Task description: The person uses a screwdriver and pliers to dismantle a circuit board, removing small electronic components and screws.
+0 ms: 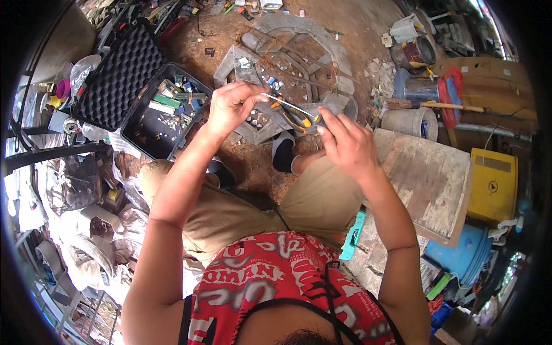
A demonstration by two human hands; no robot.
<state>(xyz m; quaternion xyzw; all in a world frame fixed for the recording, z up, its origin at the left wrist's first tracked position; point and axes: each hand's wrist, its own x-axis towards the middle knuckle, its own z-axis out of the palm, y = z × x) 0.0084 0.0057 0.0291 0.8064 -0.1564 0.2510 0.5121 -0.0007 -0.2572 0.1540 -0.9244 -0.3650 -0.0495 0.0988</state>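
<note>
A screwdriver [290, 106] with a thin metal shaft spans the space between my hands. My right hand [352, 145] is closed around its dark and yellow handle. At the other end, the fingers of my left hand [233, 106] are pinched together at the shaft's tip; whether they also hold something small cannot be made out. Just beyond the shaft, a pair of pliers [300, 121] with orange-yellow and black handles lies on a grey round frame [259, 133]. Small electronic pieces [278, 84] are scattered inside that frame.
To the left stands an open black case [150, 148] with foam in its lid and circuit boards inside. A worn wooden board [422, 184] is on the right, beside a yellow box [493, 184] and a bucket [409, 122]. My feet in dark socks [283, 152] rest near the frame.
</note>
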